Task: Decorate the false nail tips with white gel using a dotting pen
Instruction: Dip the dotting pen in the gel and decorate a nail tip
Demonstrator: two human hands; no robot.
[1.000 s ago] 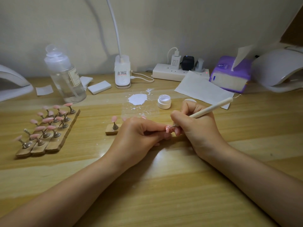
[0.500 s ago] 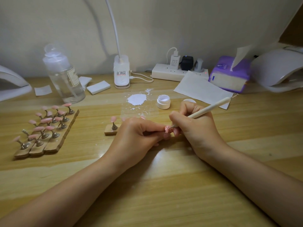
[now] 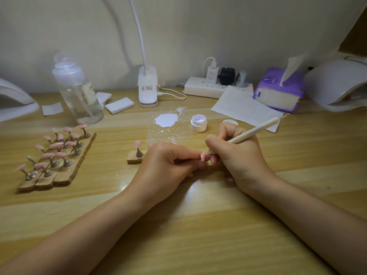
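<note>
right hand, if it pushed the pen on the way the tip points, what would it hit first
The pink nail tip pinched by the left hand; the dotting pen in the right hand looks to be touching it already.

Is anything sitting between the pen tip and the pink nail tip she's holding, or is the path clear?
Nothing visible stands between them. The dotting pen, held in the right hand, has its metal point right at the pink nail tip pinched by the left hand. Whether it actually touches is too small to tell.

Left hand (image 3: 166, 167) hides most of the wooden strip (image 3: 135, 158)
</note>
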